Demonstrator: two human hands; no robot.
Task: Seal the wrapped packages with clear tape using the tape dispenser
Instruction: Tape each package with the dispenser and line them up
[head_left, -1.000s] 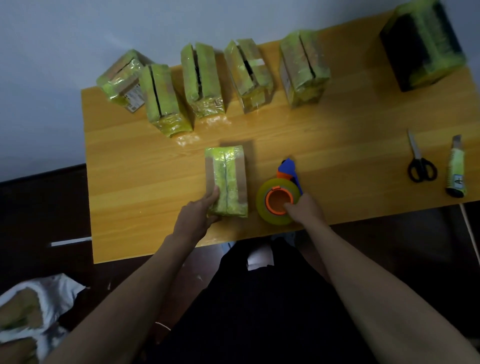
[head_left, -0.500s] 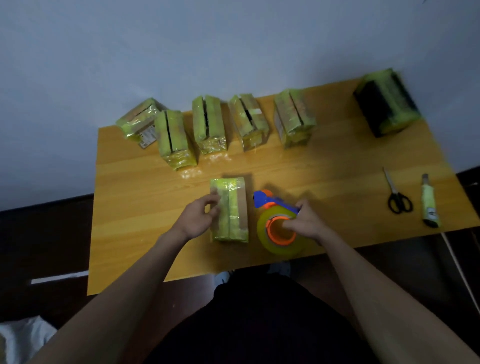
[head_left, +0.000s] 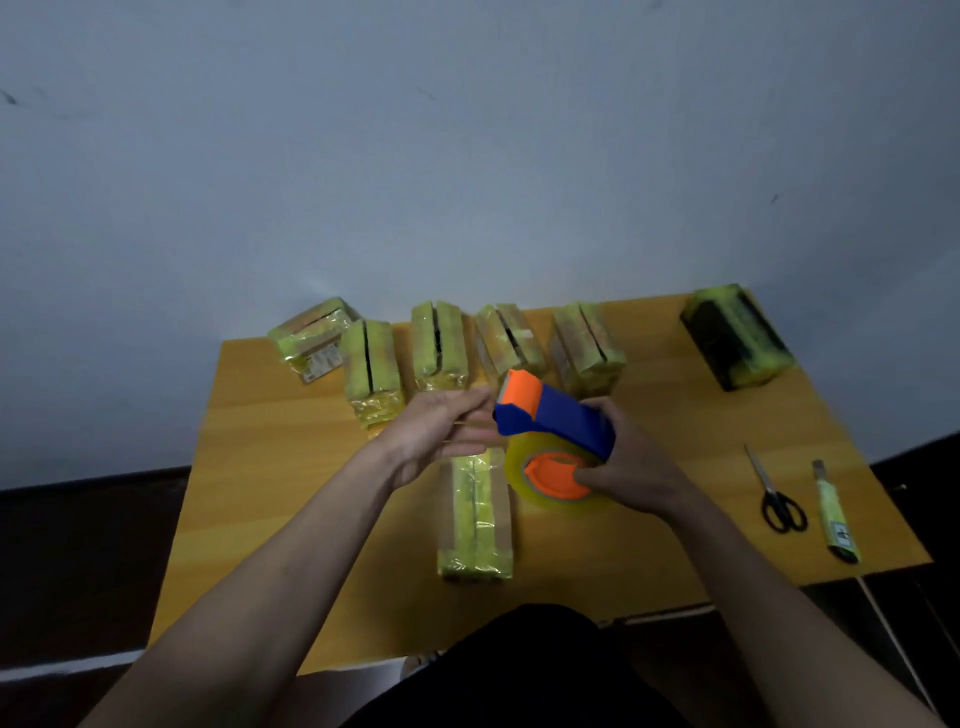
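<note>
The right hand (head_left: 631, 467) gripped the blue-and-orange tape dispenser (head_left: 556, 421) above the wooden table (head_left: 291, 499), thumb on the tape roll (head_left: 550, 480). The left hand (head_left: 441, 434) reached its straight fingers toward the dispenser's orange nose. Just below both hands lay a package (head_left: 475, 519). A white label on the farthest-left package (head_left: 311, 338) was too small to read. Right of the grip lay scissors (head_left: 776, 493). A plain grey wall (head_left: 467, 156) stood behind.
</note>
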